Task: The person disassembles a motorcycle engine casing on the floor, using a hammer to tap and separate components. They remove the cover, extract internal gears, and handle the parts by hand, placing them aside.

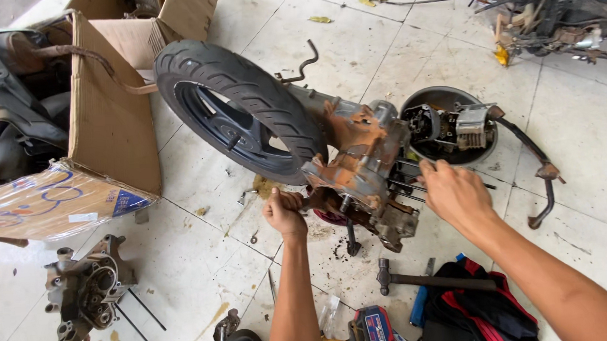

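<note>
A dirty, rust-stained scooter engine case lies on the tiled floor with its black rear wheel still attached and tilted up. My left hand is closed around a tool handle pressed against the case's lower left side. On the right end, my right hand rests on the long studs; what its fingers grip is hidden. Beyond the studs, a cylinder head sits in a round metal pan.
A hammer lies beside a black and red cloth in front of me. An engine case half with loose rods sits at lower left. Cardboard boxes stand to the left. A bent metal bar lies right. Scrap is heaped at top right.
</note>
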